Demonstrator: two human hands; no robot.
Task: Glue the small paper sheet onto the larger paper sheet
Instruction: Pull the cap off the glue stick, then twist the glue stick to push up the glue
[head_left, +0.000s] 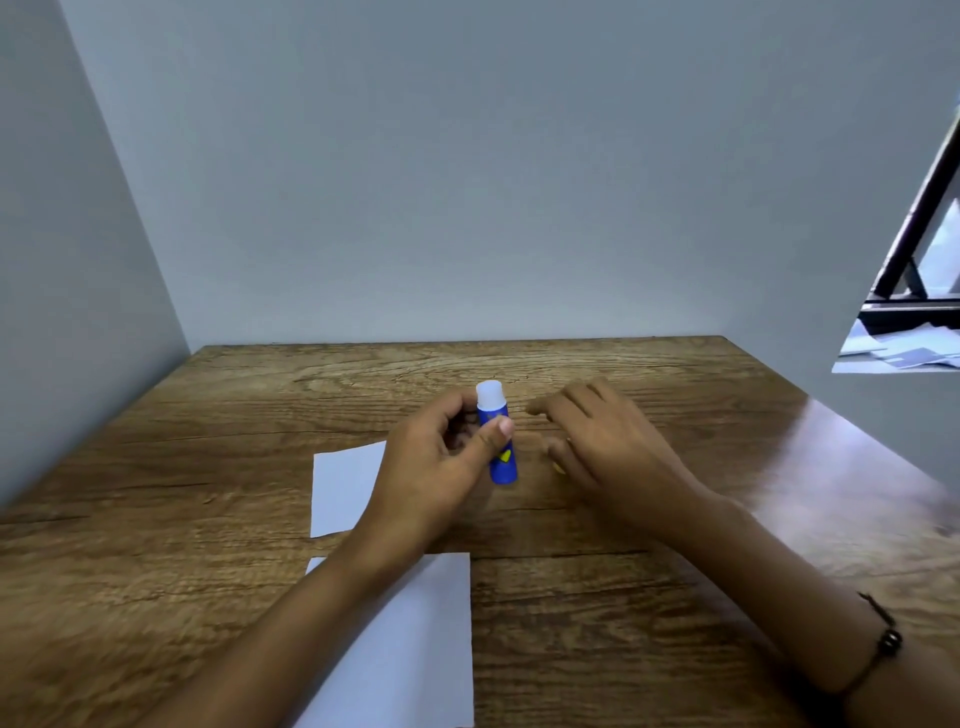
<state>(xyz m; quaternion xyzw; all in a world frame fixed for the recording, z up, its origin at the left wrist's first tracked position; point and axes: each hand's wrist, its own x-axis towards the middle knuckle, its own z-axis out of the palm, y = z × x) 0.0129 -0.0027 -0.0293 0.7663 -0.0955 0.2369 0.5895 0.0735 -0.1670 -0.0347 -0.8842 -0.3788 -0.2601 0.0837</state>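
Glue stick in hand, cap still on, both sheets waiting flat.

The left hand (441, 457) curls round the blue plastic glue stick (497, 436), thumb pressed across its barrel, holding it clear of the wooden table (675, 545) — steadied, I'd judge, for uncapping. Its long axis runs near upright, white translucent cap (490, 395) pointing up and away. The right hand (597, 441) hovers just beside it, fingers loosely spread, gripping nothing. The small white paper sheet (345, 488) lies under the left wrist; the larger white paper sheet (415, 649) sits nearer, apart from it.
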